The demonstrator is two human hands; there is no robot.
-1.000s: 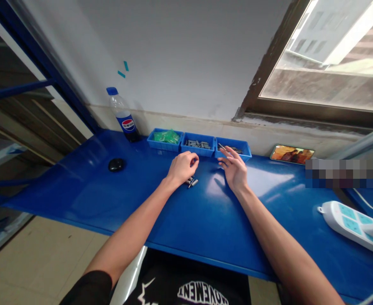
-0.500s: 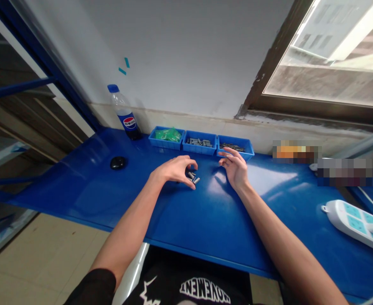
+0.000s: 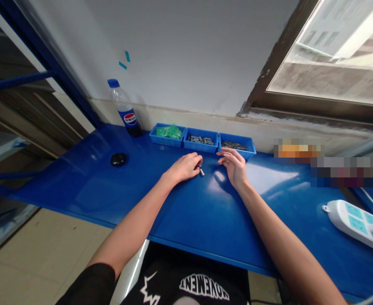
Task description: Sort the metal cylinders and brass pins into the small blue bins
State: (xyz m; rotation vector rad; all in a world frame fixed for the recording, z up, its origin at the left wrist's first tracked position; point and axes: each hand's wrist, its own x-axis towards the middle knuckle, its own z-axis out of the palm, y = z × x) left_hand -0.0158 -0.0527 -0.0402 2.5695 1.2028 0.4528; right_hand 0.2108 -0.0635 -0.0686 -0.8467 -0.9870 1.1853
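My left hand [image 3: 185,167] rests on the blue table with its fingers curled closed around small silvery metal cylinders [image 3: 202,172]. Only the ends of these show past the fingertips, and the rest is hidden under the hand. To its right, my right hand [image 3: 235,167] is held just in front of the right-hand bin, fingers apart and nothing in them. Three blue bins stand in a row behind the hands: the left bin [image 3: 166,140] has green plastic bags in it, the middle bin [image 3: 200,147] small metal cylinders, the right bin [image 3: 250,153] thin metal pins.
A cola bottle [image 3: 129,118] stands by the wall at the back left, with a black mouse-like object [image 3: 118,159] in front of it. On the right of the blue table [image 3: 199,216] lies a white power strip [image 3: 342,216]. Blurred-out items [image 3: 297,150] sit near the window.
My left hand has moved right and its fingers have closed over the metal cylinders, which lay under its arched, open fingers before. My right hand has barely moved.
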